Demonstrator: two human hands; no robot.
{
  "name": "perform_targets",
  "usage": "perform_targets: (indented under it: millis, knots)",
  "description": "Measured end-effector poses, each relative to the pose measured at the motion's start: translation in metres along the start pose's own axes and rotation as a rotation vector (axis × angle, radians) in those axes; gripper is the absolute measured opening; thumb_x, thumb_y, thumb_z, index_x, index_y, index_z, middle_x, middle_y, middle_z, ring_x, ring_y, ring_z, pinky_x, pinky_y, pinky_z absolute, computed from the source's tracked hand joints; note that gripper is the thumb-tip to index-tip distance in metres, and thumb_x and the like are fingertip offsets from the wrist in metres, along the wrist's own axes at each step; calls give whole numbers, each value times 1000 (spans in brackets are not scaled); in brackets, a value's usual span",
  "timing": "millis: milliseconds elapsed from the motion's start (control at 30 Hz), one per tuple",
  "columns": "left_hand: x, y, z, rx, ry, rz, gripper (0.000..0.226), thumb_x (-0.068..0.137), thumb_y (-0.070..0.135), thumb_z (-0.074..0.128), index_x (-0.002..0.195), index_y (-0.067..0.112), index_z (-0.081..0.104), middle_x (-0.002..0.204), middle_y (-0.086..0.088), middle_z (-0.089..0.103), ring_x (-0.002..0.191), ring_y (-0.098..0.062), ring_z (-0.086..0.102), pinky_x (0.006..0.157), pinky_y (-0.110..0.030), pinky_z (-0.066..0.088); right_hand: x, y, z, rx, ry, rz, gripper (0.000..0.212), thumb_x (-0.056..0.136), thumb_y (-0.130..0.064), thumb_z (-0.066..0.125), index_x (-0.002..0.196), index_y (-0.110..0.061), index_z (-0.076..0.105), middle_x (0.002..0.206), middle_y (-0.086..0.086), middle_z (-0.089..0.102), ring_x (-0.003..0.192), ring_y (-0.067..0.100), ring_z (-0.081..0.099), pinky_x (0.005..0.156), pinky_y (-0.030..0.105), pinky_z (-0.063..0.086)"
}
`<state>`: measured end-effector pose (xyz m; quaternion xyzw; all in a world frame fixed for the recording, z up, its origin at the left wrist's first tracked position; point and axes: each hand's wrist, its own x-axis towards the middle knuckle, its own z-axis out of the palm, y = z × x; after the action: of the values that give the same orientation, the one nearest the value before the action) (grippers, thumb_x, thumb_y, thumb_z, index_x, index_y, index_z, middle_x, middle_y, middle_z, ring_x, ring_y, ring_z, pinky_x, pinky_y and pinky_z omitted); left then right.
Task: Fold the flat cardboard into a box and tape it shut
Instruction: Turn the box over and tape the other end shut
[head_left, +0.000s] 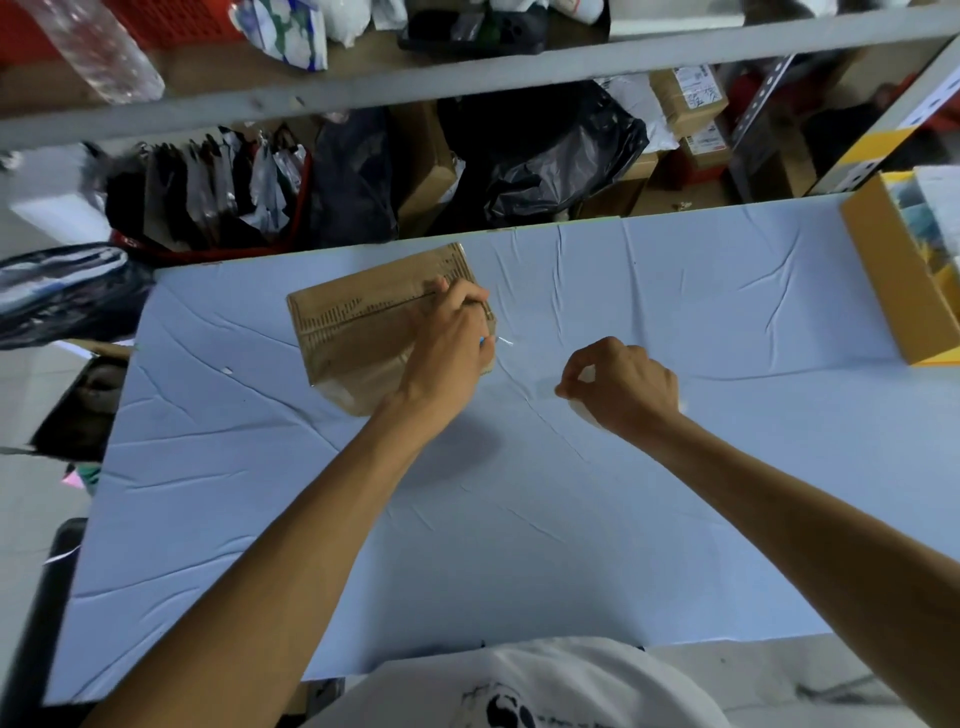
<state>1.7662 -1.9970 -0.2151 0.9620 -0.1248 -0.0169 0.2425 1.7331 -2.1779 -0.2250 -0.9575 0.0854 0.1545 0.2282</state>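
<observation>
A brown cardboard box (358, 332), folded and glossy with clear tape, lies on the pale blue table (467, 530) at the far middle-left. My left hand (449, 343) is pressed down on its right end with the fingers curled, and a small blue tip shows under the palm. My right hand (623, 384) hovers just right of the box, closed around a whitish tape roll (584, 413) that it mostly hides. A thin glint of clear tape (506, 341) shows between the box and the roll.
An open yellow-brown carton (883, 280) with items inside stands at the table's far right edge. Behind the table a grey shelf beam (467, 78) crosses above black bags (545, 150) and parcels. Another dark bag (62, 296) lies off the left edge.
</observation>
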Motion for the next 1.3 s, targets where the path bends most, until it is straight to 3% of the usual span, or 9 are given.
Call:
perform_targets:
  millis: [200,300,500,700,967,1133,1300]
  knots:
    - [0,-3,-1,-42,-39,-4,22,86,3,62,67,5,53,126,-7,51,130,-21,38,104,-42,34,1,3,-1,123,-45,70,10,78,-39,71,76,-30,72,96,-3,66,95,24,60,69,29,36]
    - [1,-12,-10,-143,-123,-14,14,83,10,68,73,1,65,132,-4,48,131,-19,38,105,-33,32,4,-5,-4,184,-48,74,12,76,-40,73,68,-32,69,91,-8,64,90,18,58,61,25,32]
    - [2,-9,-8,-326,-102,-110,17,82,16,71,68,15,61,134,-2,49,141,-24,25,115,-46,20,2,-14,0,172,-70,70,17,75,-42,74,63,-33,66,83,-11,57,80,15,52,52,21,26]
    - [0,-1,6,-205,-1,-128,18,84,10,67,69,4,60,136,-5,46,144,-29,19,114,-51,22,-1,-11,2,227,-75,78,16,73,-43,74,62,-33,67,83,-12,59,80,15,55,54,22,30]
    - [3,6,8,-72,6,-96,29,82,7,68,63,12,47,133,-7,46,140,-33,25,106,-54,33,-4,-17,1,191,-52,16,11,76,-41,72,70,-33,71,90,-9,63,88,15,56,61,26,34]
    - [6,11,11,46,-41,-111,22,83,8,66,69,11,51,138,-5,40,142,-33,16,109,-54,28,-7,-23,2,140,-46,-23,8,79,-38,70,76,-31,72,90,-8,63,92,20,60,67,28,36]
    - [6,9,8,167,-84,-62,11,86,14,65,77,9,61,137,-4,41,139,-33,21,109,-55,24,-7,-22,2,139,-58,-26,10,79,-39,70,71,-34,71,92,-9,65,90,18,59,61,26,33]
